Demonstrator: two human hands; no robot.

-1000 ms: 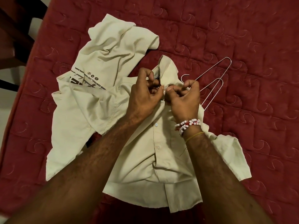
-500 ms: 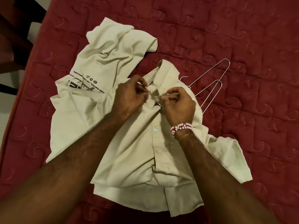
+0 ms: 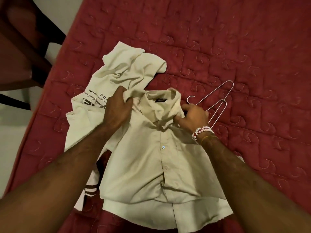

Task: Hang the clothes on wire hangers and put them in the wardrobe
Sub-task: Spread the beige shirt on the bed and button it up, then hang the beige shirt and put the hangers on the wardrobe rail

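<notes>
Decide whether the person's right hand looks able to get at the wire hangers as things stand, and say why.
Probably yes. The wire hangers lie bare on the red quilt just beyond the right hand, with nothing over them. But that hand is gripping the shirt collar, so it must let go first.

Cream shirt [image 3: 151, 158] on red swirl-quilted bedspread [image 3: 235, 47].

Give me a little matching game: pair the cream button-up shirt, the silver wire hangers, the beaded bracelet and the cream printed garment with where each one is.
Things:
1. cream button-up shirt
2. silver wire hangers
3. pink and white beaded bracelet
4. cream printed garment

Places:
A. on the right wrist
B. crumpled beyond the left hand
C. gripped near the collar by both hands
D. on the red quilt, beside the right hand

Pairs: 1-C, 2-D, 3-A, 4-B
</notes>
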